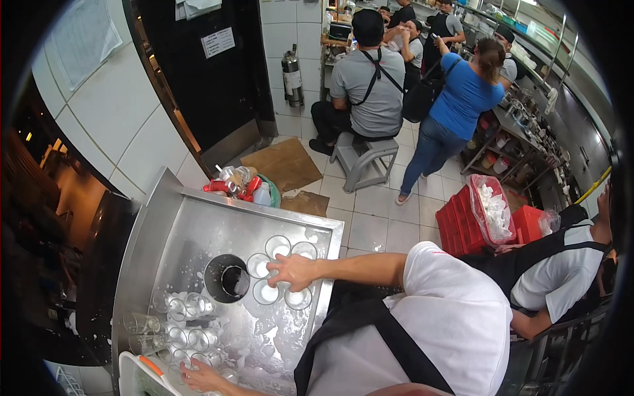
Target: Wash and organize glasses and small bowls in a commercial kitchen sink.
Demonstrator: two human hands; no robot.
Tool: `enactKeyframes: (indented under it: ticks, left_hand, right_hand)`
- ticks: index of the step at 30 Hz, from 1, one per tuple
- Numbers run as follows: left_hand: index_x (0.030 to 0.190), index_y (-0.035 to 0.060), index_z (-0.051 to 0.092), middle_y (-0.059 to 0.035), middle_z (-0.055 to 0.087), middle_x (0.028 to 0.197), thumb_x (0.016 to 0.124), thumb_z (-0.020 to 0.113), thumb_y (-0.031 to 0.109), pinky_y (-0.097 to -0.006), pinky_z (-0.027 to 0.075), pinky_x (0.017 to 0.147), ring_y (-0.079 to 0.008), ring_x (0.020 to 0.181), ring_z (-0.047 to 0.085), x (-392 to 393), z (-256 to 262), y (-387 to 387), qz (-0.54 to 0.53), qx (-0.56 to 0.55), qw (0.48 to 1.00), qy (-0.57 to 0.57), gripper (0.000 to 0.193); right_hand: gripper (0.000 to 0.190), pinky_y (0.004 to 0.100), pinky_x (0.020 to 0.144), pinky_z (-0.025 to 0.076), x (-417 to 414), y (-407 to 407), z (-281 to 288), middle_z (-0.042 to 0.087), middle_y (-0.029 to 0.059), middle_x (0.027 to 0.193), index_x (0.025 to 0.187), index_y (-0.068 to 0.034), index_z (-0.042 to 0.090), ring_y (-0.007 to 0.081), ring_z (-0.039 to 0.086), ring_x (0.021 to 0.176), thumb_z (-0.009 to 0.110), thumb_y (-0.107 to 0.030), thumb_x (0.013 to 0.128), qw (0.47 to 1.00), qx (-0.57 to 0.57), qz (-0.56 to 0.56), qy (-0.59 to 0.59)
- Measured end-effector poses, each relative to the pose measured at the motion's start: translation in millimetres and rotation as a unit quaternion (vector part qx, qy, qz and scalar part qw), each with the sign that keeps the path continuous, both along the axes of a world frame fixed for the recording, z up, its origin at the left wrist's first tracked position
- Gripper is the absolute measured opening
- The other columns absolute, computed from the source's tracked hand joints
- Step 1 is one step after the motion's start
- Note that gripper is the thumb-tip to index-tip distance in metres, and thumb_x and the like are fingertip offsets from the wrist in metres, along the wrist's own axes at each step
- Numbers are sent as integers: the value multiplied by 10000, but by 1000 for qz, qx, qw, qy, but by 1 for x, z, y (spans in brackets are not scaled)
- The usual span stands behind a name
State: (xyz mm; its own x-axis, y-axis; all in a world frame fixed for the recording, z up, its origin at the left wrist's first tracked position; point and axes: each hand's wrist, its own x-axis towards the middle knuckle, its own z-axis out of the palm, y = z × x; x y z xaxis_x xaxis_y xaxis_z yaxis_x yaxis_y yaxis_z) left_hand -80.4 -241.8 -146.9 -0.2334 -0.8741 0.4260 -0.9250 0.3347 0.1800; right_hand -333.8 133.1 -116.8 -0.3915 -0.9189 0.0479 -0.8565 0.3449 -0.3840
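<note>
My right hand [292, 272] is spread in the middle of a cluster of clear drinking glasses [267, 292], its fingertips at their rims. White foam or suds show inside these glasses. Beside them on the stainless steel counter [198, 222] is a dark round opening or container [226, 278] with some foam in it. My left hand [200, 378] reaches in at the lower edge, its fingers spread against more clear glasses [190, 336], some upright and some lying. Whether it grips one cannot be told. Soapy water and suds cover parts of the counter.
A white-rimmed tub with an orange handle part [151, 365] sits at the lower left. Beyond the counter's raised edge is a bin of cans and bottles [242, 185]. A co-worker [550, 267] stands close behind at right, near red crates [458, 218]. Others are farther back.
</note>
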Motion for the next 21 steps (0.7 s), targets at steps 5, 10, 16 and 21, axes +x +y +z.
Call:
enactKeyframes:
  ticks: [5,10,16,21]
  left_hand:
    - [1492,353,313,-194,337,1500,768,541,774,-679,314,992,-436,1352,347,-37,33,48,128,209,968,-44,867]
    - [1542,351,166,-252,101,1585,692,507,868,-800,140,996,-459,1458,56,-25,-6,21,124,285,949,-53,1052]
    - [1537,264,234,-290,73,1570,795,534,740,-725,337,974,-567,1402,124,-42,55,63,90,305,947,50,931]
    - [1514,288,298,-340,158,1530,777,612,694,-638,319,1055,-571,1360,233,-37,50,56,39,212,969,116,898]
  right_hand:
    - [441,464,656,526,6,4,1,477,102,1146,1020,-256,609,375,498,1033,676,-129,603,1000,-1,-17,-20]
    - [585,515,851,503,-1,-3,-39,464,169,1385,1177,-280,624,396,515,1146,721,-191,608,999,4,-14,-32]
    - [486,470,848,523,0,-8,1,518,132,1277,1084,-264,632,381,522,1079,743,-161,622,999,1,-29,25]
    - [477,464,806,531,4,-13,18,541,104,1245,1066,-259,641,365,531,1059,751,-154,613,999,9,-45,14]
